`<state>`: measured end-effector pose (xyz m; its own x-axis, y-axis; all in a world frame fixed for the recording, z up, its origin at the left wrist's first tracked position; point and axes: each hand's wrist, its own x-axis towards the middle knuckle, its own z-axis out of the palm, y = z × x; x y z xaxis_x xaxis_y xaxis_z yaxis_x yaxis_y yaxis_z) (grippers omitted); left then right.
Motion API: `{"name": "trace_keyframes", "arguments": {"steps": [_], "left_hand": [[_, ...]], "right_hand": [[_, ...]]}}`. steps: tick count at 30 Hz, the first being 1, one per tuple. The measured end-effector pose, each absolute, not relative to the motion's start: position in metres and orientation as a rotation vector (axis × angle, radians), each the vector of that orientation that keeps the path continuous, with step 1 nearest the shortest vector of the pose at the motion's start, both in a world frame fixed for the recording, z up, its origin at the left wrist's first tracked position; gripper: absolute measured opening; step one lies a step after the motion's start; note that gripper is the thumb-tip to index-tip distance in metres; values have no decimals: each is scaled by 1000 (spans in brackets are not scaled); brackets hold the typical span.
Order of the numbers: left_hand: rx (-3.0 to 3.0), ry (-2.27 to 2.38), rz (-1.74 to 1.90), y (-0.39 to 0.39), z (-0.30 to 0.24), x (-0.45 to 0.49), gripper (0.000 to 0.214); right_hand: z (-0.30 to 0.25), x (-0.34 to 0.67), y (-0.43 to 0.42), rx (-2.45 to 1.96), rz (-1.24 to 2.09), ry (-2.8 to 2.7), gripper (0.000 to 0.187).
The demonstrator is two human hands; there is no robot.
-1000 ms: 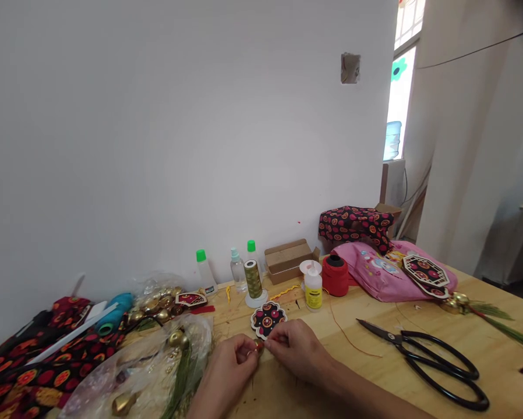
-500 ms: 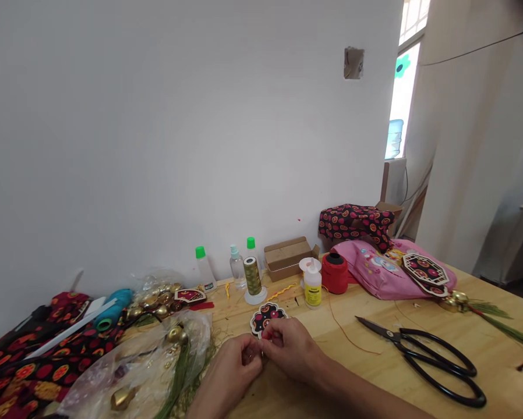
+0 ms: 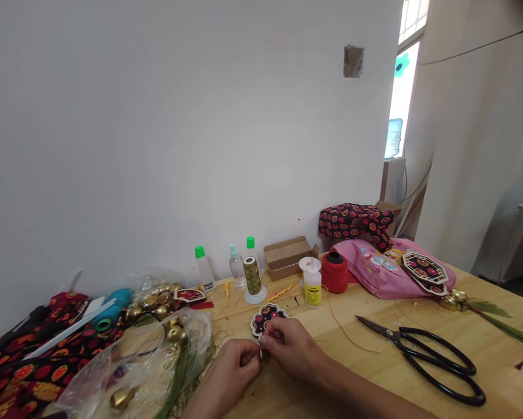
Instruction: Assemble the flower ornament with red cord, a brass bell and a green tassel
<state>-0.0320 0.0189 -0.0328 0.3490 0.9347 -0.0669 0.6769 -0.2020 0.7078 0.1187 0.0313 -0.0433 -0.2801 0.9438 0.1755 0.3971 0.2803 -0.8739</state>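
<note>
A flower-shaped ornament with a pale scalloped wooden rim and dark patterned cloth lies on the table just beyond my fingertips. My right hand is closed in a pinch at its near edge, covering part of it. Close beside it, my left hand has thumb and forefinger pressed together, nearly touching the right fingertips. Something tiny shows between the two hands, too small to name. Black-handled scissors lie open to the right. A glue bottle with a yellow label stands behind my right hand.
Thread spools, one green and one red, stand near the wall beside a cardboard box. At left are a clear plastic bag, gold bells and patterned cloth. A pink bag holds an octagonal ornament.
My left hand has shifted slightly left and down, and a small gap shows between the fingertips. My right hand stays almost in place, still pinching. Other things have not moved.
</note>
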Motion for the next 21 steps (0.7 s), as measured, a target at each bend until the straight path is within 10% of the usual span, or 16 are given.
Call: {"name": "trace_keyframes", "arguments": {"steps": [21], "left_hand": [[1762,1420,604,18,-35,-31,28]], "right_hand": [[-37,117,29,-1011,1238,-1645,12]]}}
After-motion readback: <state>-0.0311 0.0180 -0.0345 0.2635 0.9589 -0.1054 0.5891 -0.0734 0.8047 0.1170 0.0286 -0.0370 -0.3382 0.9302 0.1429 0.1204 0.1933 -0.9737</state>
